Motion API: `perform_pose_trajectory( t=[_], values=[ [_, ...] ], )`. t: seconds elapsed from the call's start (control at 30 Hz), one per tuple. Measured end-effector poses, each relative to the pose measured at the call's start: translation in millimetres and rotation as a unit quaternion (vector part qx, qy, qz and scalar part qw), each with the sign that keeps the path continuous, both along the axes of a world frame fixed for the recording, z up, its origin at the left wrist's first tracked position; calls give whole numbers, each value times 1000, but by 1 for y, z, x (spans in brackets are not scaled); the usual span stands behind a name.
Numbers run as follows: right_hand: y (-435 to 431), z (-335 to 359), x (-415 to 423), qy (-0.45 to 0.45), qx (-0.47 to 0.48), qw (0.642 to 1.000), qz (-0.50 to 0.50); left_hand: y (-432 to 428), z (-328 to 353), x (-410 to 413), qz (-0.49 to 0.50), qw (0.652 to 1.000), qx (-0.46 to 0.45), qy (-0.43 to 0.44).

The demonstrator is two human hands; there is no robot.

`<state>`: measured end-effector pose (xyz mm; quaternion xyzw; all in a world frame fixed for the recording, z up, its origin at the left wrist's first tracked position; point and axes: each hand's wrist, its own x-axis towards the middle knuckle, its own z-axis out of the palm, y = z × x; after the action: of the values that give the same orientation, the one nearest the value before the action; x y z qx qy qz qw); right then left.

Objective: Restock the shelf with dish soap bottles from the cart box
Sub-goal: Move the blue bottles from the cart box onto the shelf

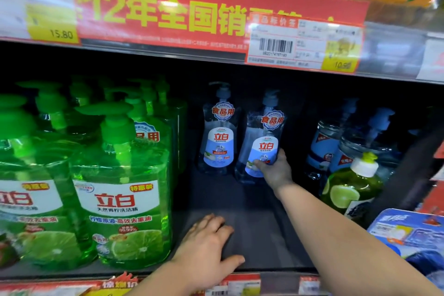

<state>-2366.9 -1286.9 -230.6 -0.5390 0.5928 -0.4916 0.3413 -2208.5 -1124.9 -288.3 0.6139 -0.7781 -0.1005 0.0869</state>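
Note:
Two clear dish soap bottles with pale blue labels and pump tops stand deep on the dark shelf (254, 230). My right hand (276, 170) reaches far in and grips the lower part of the right clear bottle (262, 137), which leans slightly left. The other clear bottle (219, 132) stands upright just to its left, apart from my hand. My left hand (209, 252) lies flat, palm down, on the shelf's front part, fingers spread, holding nothing. The cart box is out of view.
Large green pump bottles (122, 187) fill the shelf's left side. More clear bottles (336, 144) and a lime-green bottle with a white cap (350, 187) crowd the right. A blue packet (408, 230) sits at the lower right. A red price rail (192, 19) hangs overhead.

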Motion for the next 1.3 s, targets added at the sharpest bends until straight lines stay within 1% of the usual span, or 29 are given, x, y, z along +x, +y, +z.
perform_pose_trajectory(
  t=[0.07, 0.13, 0.2, 0.27, 0.33, 0.4, 0.43, 0.5, 0.67, 0.83, 0.9, 1.07, 1.17, 1.3],
  values=[
    [5, 6, 0, 44, 13, 999, -1, 1, 1, 0, 0, 1000, 5, -9],
    [14, 14, 1, 106, 28, 994, 11, 1, 4, -1, -1, 1000, 18, -20],
    [28, 24, 2, 205, 38, 977, 42, 1, 10, -3, -4, 998, 42, -39],
    [51, 33, 3, 346, 46, 934, 78, 2, 21, -4, -10, 996, 63, -62],
    [77, 37, 3, 481, 25, 869, 116, 4, 32, -5, -5, 995, 68, -69],
    [103, 40, 2, 578, 1, 805, 133, 6, 43, -4, -2, 996, 50, -69],
    [115, 41, 1, 605, -2, 785, 135, 6, 48, -3, -6, 997, 38, -69],
    [136, 44, -2, 624, 13, 769, 140, 9, 57, -2, -15, 998, 25, -62],
    [185, 52, -15, 612, 67, 776, 136, 29, 74, -2, -37, 996, 0, -76],
    [234, 57, -28, 617, 73, 772, 135, 73, 80, -3, -27, 995, -10, -99],
    [255, 58, -33, 619, 62, 770, 140, 96, 81, -3, -15, 995, -14, -100],
    [318, 50, -46, 617, 36, 767, 172, 171, 78, -4, 42, 994, -12, -101],
    [359, 35, -49, 608, 28, 770, 194, 231, 66, -1, 79, 991, 9, -107],
    [419, 11, -28, 583, 30, 768, 263, 326, 52, 17, 139, 980, 56, -131]
  ],
)
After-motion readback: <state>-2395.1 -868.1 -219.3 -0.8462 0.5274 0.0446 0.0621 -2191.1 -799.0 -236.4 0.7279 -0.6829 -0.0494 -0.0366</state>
